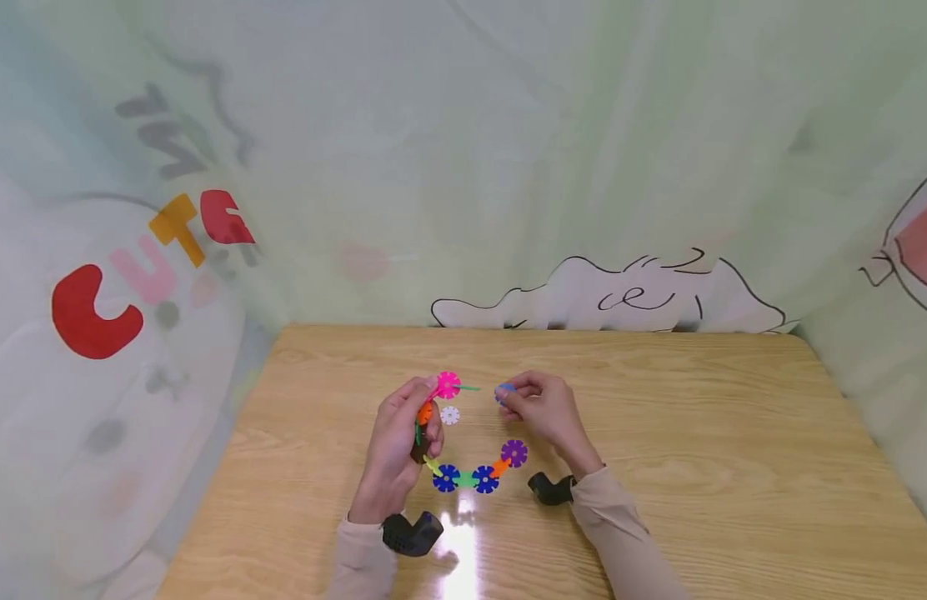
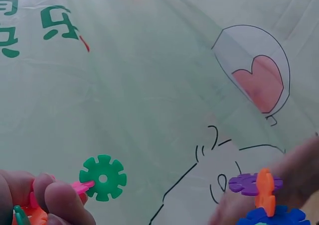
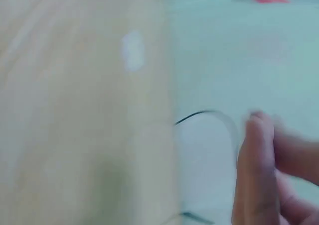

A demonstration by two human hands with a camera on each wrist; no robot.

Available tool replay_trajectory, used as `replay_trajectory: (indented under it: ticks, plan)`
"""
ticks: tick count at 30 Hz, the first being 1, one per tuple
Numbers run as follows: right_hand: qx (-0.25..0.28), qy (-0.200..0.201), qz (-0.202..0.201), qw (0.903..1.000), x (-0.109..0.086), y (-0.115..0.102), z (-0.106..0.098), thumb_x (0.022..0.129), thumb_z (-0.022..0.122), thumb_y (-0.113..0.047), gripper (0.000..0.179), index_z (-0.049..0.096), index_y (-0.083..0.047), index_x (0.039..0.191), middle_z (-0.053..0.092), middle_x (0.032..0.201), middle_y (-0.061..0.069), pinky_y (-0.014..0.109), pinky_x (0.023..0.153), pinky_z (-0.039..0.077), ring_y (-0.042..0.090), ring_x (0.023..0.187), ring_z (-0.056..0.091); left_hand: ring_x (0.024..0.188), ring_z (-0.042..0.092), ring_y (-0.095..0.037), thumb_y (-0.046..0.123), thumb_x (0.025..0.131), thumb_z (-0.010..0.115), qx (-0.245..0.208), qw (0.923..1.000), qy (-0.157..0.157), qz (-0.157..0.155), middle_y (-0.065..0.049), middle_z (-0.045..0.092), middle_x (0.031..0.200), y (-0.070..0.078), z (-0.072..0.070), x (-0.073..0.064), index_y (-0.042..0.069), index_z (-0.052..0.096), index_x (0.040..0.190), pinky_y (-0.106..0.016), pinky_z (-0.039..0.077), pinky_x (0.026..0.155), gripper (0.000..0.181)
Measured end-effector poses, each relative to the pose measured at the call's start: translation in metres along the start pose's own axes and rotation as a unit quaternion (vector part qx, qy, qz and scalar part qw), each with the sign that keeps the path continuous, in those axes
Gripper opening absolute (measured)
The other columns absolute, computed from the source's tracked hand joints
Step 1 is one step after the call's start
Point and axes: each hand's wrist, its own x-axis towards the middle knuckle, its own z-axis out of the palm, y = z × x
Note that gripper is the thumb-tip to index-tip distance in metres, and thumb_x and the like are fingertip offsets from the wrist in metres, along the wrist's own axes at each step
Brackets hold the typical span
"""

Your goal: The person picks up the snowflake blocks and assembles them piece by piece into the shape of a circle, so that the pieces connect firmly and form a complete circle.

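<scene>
My left hand [image 1: 398, 433] grips a curved chain of interlocking notched plastic discs near its pink disc [image 1: 448, 385]. A green disc [image 2: 103, 178] joins the pink end, standing edge-on in the head view. Past the fingers are an orange disc [image 1: 424, 412] and a yellow one [image 1: 431, 464]. Dark blue discs [image 1: 446, 478] follow, and a purple disc [image 1: 513, 453] ends the chain. To the right of the green disc, my right hand [image 1: 546, 410] pinches a light blue disc [image 1: 503, 393], apart from the chain. The right wrist view is blurred and does not show that disc clearly.
A white notched disc [image 1: 450, 415] appears inside the chain's curve. Below is a wooden table [image 1: 696, 450], with a printed curtain [image 1: 463, 167] along its back and sides. Black wrist devices [image 1: 413, 534] sit at both cuffs.
</scene>
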Motion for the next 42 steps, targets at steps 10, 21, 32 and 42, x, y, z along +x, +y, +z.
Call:
replay_trajectory:
  ticks: [10,21,32,42]
  plan:
    - [0.096,-0.014,-0.034,0.9947,-0.033,-0.05,-0.018,0.106,0.067,-0.015,0.031,0.07,0.007,0.127,0.08,0.108,0.005,0.028,0.084,0.063,0.012,0.096,0.075,0.04,0.048,-0.006,0.036,0.107,0.064,-0.022,0.9995,0.012,0.019,0.006,0.051,0.054,-0.005,0.008,-0.002,0.011,0.058,0.096,-0.018,0.044,0.041,0.027]
    - [0.074,0.012,-0.07,0.9947,-0.053,-0.066,-0.014,0.1,0.075,-0.013,0.023,0.077,0.005,0.113,0.078,0.099,0.001,0.031,0.078,0.059,0.018,0.09,0.07,0.041,0.048,-0.006,0.034,0.108,0.062,-0.019,0.999,0.024,0.031,0.006,0.05,0.055,-0.001,0.017,-0.008,0.013,0.059,0.098,-0.017,0.046,0.043,0.023]
    - [0.065,-0.011,-0.09,0.9937,-0.06,-0.07,-0.017,0.097,0.078,-0.011,0.019,0.078,0.006,0.106,0.079,0.097,0.012,0.029,0.084,0.06,0.018,0.088,0.073,0.041,0.047,-0.007,0.031,0.108,0.062,-0.002,0.9991,0.016,0.04,0.006,0.05,0.054,-0.001,0.019,-0.01,0.014,0.062,0.098,-0.018,0.044,0.041,0.02]
    - [0.085,-0.053,-0.121,0.9876,-0.059,-0.063,-0.018,0.097,0.076,-0.006,0.017,0.077,0.01,0.102,0.081,0.091,0.007,0.03,0.086,0.065,0.023,0.087,0.079,0.041,0.046,-0.007,0.027,0.109,0.06,0.001,0.9988,0.01,0.048,0.005,0.05,0.054,-0.003,0.02,-0.011,0.015,0.062,0.096,-0.018,0.042,0.039,0.017]
